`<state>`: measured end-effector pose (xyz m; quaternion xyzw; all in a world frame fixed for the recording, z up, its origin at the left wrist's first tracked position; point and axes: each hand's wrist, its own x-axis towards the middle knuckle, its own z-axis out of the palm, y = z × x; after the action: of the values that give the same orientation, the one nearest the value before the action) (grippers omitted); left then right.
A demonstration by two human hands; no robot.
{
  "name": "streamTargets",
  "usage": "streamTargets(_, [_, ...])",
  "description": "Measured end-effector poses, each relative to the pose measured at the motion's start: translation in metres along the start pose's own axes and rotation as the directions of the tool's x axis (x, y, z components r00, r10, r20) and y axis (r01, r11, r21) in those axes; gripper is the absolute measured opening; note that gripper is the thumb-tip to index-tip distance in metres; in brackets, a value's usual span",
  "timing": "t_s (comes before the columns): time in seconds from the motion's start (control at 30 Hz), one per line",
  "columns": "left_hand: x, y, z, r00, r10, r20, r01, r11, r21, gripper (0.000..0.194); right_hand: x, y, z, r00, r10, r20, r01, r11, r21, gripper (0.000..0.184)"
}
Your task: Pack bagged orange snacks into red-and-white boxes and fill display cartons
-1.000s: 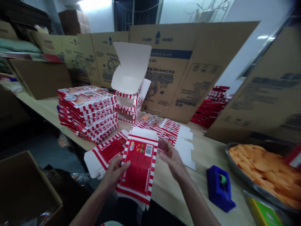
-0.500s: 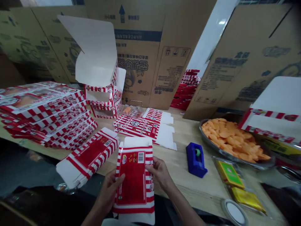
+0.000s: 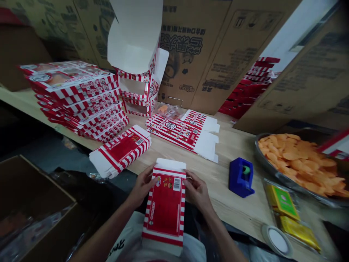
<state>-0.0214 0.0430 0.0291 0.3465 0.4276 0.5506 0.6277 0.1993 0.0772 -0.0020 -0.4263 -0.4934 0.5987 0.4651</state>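
I hold a flat, unfolded red-and-white striped carton (image 3: 166, 205) upright over the table's near edge. My left hand (image 3: 142, 185) grips its upper left edge and my right hand (image 3: 196, 190) grips its upper right edge, fingers curled on the card. A barcode faces me near the carton's top. More flat cartons (image 3: 121, 150) lie on the table just left of my hands, and another pile of flat cartons (image 3: 185, 133) lies beyond them.
A tall stack of filled striped boxes (image 3: 79, 98) stands at the left, with an open-lidded box (image 3: 139, 83) behind. A blue tape dispenser (image 3: 240, 177), a metal tray of orange chips (image 3: 300, 160), yellow packets (image 3: 289, 213) and a tape roll (image 3: 276, 240) sit right. Cardboard sheets (image 3: 218, 47) line the back.
My right hand went from free above the table to gripping the carton's right edge. The carton came lower and closer to me, and the view swung back to the left.
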Motion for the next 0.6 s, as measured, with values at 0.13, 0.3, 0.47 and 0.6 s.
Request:
streamTargets(0.13, [0.016,-0.01,-0.001,0.996,0.005,-0.086,0.006,0.992,0.125,0.032,0.006,0.005,-0.005,0.998,-0.058,-0.017,0.055,0.986,-0.156,0.022])
streamTargets(0.3, [0.028,-0.018,-0.007,0.989,0.039,-0.145,-0.007,0.977,0.215,0.021,0.011,0.009,-0.002,0.996,-0.032,-0.081,0.027,0.998,-0.064,0.026])
streamTargets(0.47, [0.04,-0.01,-0.018,1.0,0.013,0.022,-0.019,0.949,0.314,0.034,0.016,0.004,-0.005,0.996,0.052,0.069,-0.049,0.998,-0.045,0.028])
streamTargets(0.6, [0.048,-0.003,-0.024,0.981,-0.07,0.181,-0.015,0.902,0.431,0.017,0.017,-0.003,-0.008,0.987,0.122,0.103,-0.115,0.991,-0.066,0.028])
